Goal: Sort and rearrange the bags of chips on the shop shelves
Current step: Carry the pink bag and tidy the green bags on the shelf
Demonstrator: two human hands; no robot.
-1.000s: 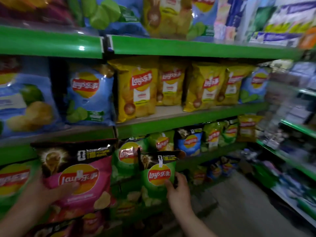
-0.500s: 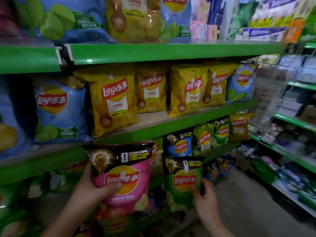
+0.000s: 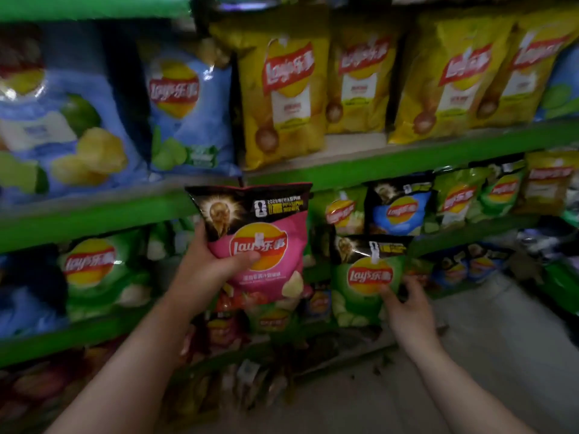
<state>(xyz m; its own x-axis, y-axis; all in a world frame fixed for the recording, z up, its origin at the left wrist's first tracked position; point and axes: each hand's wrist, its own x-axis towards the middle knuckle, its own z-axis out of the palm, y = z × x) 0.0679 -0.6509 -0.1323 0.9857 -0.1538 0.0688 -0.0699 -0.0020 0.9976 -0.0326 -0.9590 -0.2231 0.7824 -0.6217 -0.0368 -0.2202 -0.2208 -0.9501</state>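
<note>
My left hand [image 3: 210,264] grips a pink chip bag [image 3: 269,239] with a black top band, held upright in front of the green middle shelf edge [image 3: 376,166]. My right hand [image 3: 407,303] holds a smaller green chip bag [image 3: 363,296], also black-topped, by its lower right side, in front of the lower shelves. Large yellow bags [image 3: 282,98] and blue bags [image 3: 188,108] stand on the shelf above. Small green, blue and yellow bags [image 3: 398,205] fill the shelf behind my hands.
More green bags [image 3: 97,270] sit on the left of the lower shelf. Dark red bags [image 3: 40,383] lie on the bottom shelf at left. The grey floor [image 3: 470,355] runs along the right, with more shelving [image 3: 560,277] at the far right.
The view has moved closer and tilted down, so the top shelf has left the frame. Both hands have risen slightly with their bags, and the pink bag now overlaps the middle shelf edge.
</note>
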